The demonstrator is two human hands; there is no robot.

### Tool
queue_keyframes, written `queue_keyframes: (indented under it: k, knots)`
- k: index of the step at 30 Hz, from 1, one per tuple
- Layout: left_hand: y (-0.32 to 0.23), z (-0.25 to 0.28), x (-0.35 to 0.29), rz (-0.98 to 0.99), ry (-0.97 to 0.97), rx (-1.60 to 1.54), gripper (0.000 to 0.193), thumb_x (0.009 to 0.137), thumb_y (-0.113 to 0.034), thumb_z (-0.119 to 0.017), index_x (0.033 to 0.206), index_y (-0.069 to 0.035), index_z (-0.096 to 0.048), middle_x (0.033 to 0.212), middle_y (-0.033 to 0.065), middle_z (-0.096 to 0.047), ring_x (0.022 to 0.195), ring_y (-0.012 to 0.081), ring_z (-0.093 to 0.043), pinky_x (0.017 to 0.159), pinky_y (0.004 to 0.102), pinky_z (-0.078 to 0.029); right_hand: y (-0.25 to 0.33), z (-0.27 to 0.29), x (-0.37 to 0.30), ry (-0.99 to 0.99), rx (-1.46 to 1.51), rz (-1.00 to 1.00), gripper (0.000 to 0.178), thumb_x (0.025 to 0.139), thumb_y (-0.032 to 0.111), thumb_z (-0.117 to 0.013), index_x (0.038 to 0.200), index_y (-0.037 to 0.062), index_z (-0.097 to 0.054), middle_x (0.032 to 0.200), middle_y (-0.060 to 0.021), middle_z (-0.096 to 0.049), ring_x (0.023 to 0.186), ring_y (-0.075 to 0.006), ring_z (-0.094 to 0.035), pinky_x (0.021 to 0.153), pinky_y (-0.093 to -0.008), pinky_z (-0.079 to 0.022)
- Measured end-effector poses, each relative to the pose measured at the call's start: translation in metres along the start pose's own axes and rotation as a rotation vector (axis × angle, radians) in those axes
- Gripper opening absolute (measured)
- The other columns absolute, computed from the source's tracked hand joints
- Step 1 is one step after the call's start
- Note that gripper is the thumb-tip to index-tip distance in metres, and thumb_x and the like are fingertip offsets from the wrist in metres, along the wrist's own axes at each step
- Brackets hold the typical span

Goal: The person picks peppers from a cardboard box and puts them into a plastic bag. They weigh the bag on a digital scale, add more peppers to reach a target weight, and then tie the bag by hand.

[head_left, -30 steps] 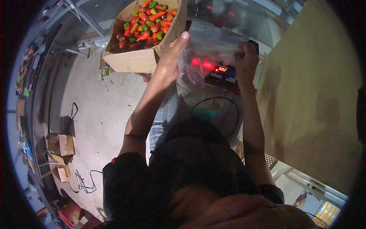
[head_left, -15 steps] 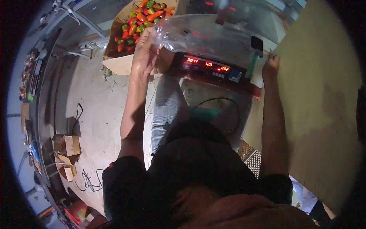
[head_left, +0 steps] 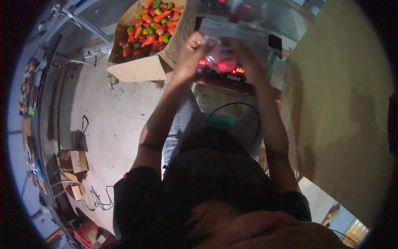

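My left hand (head_left: 193, 50) is closed on a clear plastic bag (head_left: 215, 56), its fingers pinched at the bag's left side. On the other side of the bag, my right hand (head_left: 244, 54) is dark and smeared by motion, so its fingers do not show clearly. Both hands are over a dark red digital weighing scale (head_left: 224, 81) with a lit red display, partly covered by the bag and my right arm. Left of my left hand stands an open cardboard box (head_left: 137, 70) full of red, orange and green peppers (head_left: 151, 30).
A large tan board (head_left: 344, 103) rises along the right side. Clear plastic (head_left: 277, 68) hangs by the scale's right end. Torn cardboard (head_left: 76, 162) and a dark cable (head_left: 99, 200) lie on the floor at left, beside a long dark rack (head_left: 49, 124).
My right hand has come left from the scale's right end toward the bag. My left hand has moved right, and the stretched bag is now bunched between the hands.
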State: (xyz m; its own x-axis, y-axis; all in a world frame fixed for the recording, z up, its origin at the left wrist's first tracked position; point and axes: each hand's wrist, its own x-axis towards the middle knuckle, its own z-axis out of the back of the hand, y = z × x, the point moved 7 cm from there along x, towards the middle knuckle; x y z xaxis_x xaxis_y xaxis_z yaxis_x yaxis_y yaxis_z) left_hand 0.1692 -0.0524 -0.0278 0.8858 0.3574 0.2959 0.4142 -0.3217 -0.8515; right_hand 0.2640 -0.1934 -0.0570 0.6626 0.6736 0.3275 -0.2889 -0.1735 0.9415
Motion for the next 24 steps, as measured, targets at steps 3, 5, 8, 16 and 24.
queue_keyframes:
  k: [3, 5, 8, 16, 24]
  knots:
    - [0.004, -0.016, -0.01, 0.043, -0.053, 0.094, 0.019, 0.092, -0.022, -0.049, 0.077, -0.01, -0.051, 0.071, -0.004, -0.053, 0.066, 0.0024, -0.045, 0.057, 0.0191, -0.037, 0.024, -0.046, -0.005, -0.106, 0.114, -0.081, 0.025, 0.085, 0.022, -0.053, 0.1, 0.0028, -0.058, 0.097, -0.0078, -0.058, 0.081, -0.0213, -0.058, 0.075, -0.0324, -0.046]
    - [0.005, -0.013, -0.01, 0.072, -0.167, 0.056, 0.02, 0.092, -0.026, -0.05, 0.083, -0.009, -0.054, 0.071, -0.0028, -0.054, 0.066, 0.0042, -0.048, 0.057, 0.0205, -0.039, 0.04, -0.049, -0.015, -0.15, 0.133, -0.169, 0.022, 0.085, 0.02, -0.053, 0.098, 0.0032, -0.058, 0.096, -0.0081, -0.057, 0.079, -0.0226, -0.059, 0.073, -0.0329, -0.047]
    - [-0.006, -0.018, -0.011, 0.199, -0.29, -0.074, 0.024, 0.092, -0.031, -0.049, 0.089, -0.008, -0.057, 0.071, -0.0003, -0.055, 0.067, 0.0074, -0.051, 0.057, 0.0234, -0.042, 0.054, -0.037, -0.025, -0.078, -0.304, 0.083, 0.02, 0.083, 0.017, -0.055, 0.097, 0.0032, -0.058, 0.09, -0.0102, -0.057, 0.078, -0.0267, -0.059, 0.068, -0.0352, -0.048]
    - [-0.016, 0.018, -0.015, 0.439, -0.417, -0.104, 0.042, 0.086, -0.046, -0.055, 0.097, -0.006, -0.057, 0.081, 0.0038, -0.057, 0.066, 0.012, -0.054, 0.055, 0.0262, -0.045, 0.006, 0.108, -0.025, -0.517, -0.662, 0.166, 0.014, 0.077, 0.0, -0.05, 0.089, 0.0047, -0.054, 0.07, -0.0049, -0.053, 0.06, -0.0138, -0.047, 0.054, -0.0304, -0.041]
    - [-0.04, 0.09, 0.012, 0.106, -0.186, -0.657, 0.041, 0.085, -0.046, -0.056, 0.076, -0.005, -0.057, 0.065, 0.0044, -0.058, 0.054, 0.0126, -0.053, 0.048, 0.0234, -0.044, -0.111, 0.235, -0.03, -0.262, -1.709, 0.076, 0.034, 0.079, 0.018, -0.057, 0.11, 0.003, -0.052, 0.094, -0.0168, -0.06, 0.082, -0.0314, -0.06, 0.068, -0.0414, -0.048]
